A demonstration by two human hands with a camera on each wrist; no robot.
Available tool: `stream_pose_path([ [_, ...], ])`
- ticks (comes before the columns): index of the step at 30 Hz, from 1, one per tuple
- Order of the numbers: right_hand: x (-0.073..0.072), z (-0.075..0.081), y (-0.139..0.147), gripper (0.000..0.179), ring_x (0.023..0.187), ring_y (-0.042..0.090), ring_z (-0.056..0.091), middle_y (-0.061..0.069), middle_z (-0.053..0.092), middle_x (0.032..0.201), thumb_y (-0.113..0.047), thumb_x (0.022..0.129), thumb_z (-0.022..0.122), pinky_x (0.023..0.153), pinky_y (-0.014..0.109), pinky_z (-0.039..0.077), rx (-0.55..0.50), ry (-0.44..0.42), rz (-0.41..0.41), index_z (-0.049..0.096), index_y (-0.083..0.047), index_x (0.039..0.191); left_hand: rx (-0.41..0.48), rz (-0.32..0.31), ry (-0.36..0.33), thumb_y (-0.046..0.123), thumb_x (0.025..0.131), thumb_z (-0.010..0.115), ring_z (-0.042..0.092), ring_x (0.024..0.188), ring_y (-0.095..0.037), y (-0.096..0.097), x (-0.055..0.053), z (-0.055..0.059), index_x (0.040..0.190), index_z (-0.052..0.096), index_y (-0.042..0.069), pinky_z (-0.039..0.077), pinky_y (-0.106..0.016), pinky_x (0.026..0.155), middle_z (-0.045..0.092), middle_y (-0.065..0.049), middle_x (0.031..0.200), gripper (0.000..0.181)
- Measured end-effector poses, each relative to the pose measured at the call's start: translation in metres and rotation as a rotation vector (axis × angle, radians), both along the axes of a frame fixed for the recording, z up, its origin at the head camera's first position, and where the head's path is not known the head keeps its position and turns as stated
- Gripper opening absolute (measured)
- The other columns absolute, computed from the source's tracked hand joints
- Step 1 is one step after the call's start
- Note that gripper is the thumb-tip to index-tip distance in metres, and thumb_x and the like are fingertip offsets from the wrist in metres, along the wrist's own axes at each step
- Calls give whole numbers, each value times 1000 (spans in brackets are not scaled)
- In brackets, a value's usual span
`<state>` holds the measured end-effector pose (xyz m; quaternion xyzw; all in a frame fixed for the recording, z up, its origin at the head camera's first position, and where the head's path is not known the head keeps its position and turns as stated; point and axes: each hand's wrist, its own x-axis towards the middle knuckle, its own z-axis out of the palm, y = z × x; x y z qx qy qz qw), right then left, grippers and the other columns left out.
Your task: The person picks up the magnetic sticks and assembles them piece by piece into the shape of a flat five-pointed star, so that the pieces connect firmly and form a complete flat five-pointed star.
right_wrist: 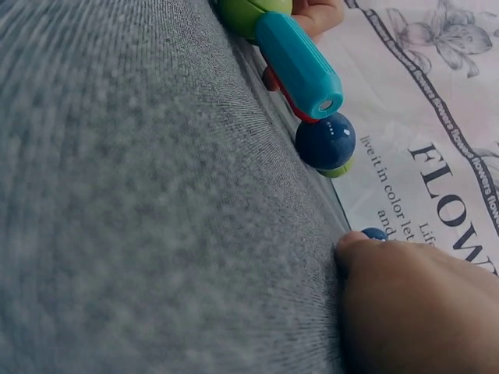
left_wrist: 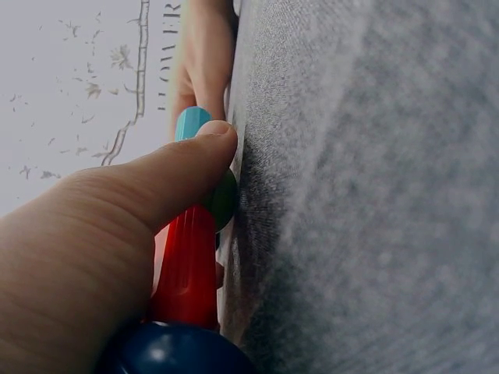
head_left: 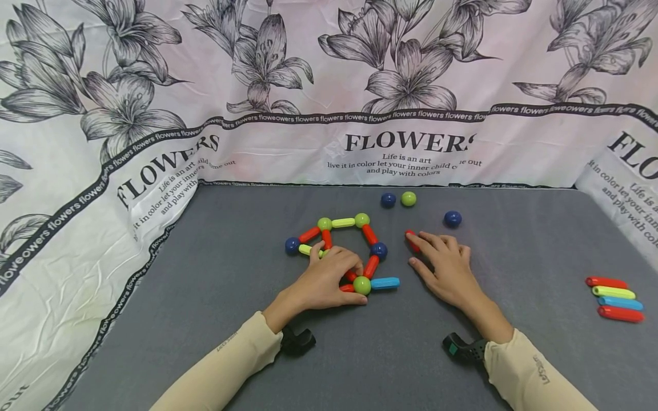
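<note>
On the grey tabletop lies a joined shape of magnetic rods and balls. My left hand [head_left: 321, 279] reaches over its lower part, thumb and forefinger pinching about a green ball [head_left: 362, 286]. A light-blue rod [head_left: 384, 283] sticks out rightward from that ball. In the left wrist view the thumb crosses in front of the ball, beyond a red rod [left_wrist: 187, 269] and a dark-blue ball [left_wrist: 175, 351]. My right hand [head_left: 444, 271] lies low to the right, its extended fingers touching a loose red rod [head_left: 413, 241]. That rod is hidden in the right wrist view.
Two loose dark-blue balls [head_left: 388, 200] [head_left: 453, 219] and a green ball [head_left: 408, 198] lie behind the right hand. Several rods, including a yellow-green rod [head_left: 614, 293], lie in a row at the far right. A flower-printed cloth [head_left: 288, 154] borders the table's back and sides.
</note>
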<state>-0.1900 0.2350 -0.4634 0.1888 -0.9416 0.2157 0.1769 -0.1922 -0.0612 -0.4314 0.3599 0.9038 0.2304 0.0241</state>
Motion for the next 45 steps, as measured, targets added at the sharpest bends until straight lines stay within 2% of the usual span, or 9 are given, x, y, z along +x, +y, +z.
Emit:
stream_pose_path([
  [5, -2, -2, 0, 23, 107, 33, 54, 13, 70, 123, -16, 91, 75, 81, 51, 28, -60, 95, -15, 74, -14, 113, 6, -3, 2, 52, 81, 83, 48, 121, -13, -1, 0, 0, 101, 58, 27, 9, -67, 118, 60, 14, 100, 41],
  [9, -3, -2, -1, 12, 89, 28, 56, 10, 73, 100, -7, 85, 80, 75, 44, 26, -102, 179, -28, 74, -13, 93, 5, -4, 5, 52, 81, 83, 49, 122, -13, -1, 0, 0, 101, 58, 27, 9, -68, 118, 59, 15, 100, 41],
  [12, -2, 0, -1, 17, 86, 26, 60, 9, 74, 99, -4, 85, 79, 75, 41, 27, -125, 179, 4, 73, -12, 99, 2, -4, 7, 53, 80, 83, 49, 122, -13, 0, 0, 0, 101, 58, 28, 9, -68, 118, 59, 15, 100, 41],
  [18, 2, 4, -5, 45, 85, 25, 63, 13, 75, 110, -9, 90, 76, 75, 37, 34, -79, 123, 74, 66, -5, 133, 5, -2, -3, 52, 81, 83, 48, 122, -13, 1, 1, 1, 101, 58, 27, 8, -68, 118, 59, 15, 99, 41],
  [25, 2, 5, -6, 26, 73, 26, 52, 11, 66, 85, -19, 84, 81, 65, 40, 36, 38, 215, -11, 79, -5, 106, 16, -4, 0, 51, 81, 83, 48, 121, -13, 0, 0, 1, 101, 58, 27, 9, -68, 118, 59, 15, 99, 41],
  [28, 3, 4, -8, 22, 67, 17, 44, 3, 58, 74, -22, 83, 83, 64, 33, 29, -6, 178, -31, 80, -8, 100, 10, -1, 1, 52, 81, 83, 48, 121, -13, 1, 0, 1, 102, 58, 27, 9, -67, 118, 59, 15, 99, 41],
  [32, 4, 1, -12, 12, 62, 5, 47, -4, 60, 70, -18, 85, 82, 60, 22, 35, -203, 47, 52, 78, -11, 94, -9, -6, 9, 52, 81, 83, 49, 122, -13, 2, 2, 0, 103, 58, 28, 10, -67, 118, 60, 15, 102, 41],
  [36, 6, 2, -19, 7, 53, 0, 49, -6, 59, 65, -12, 87, 80, 48, 16, 38, -383, -73, 136, 77, -9, 93, -19, -32, 14, 53, 82, 81, 49, 123, -15, 5, 5, 1, 105, 59, 27, 11, -68, 117, 61, 14, 106, 41],
  [45, 10, 4, -27, 19, 52, -2, 46, -7, 59, 66, -9, 91, 75, 46, 19, 37, -449, -181, 191, 75, -6, 110, -33, -33, 19, 54, 83, 81, 49, 123, -13, 7, 6, 0, 105, 58, 28, 11, -68, 118, 61, 14, 105, 41],
])
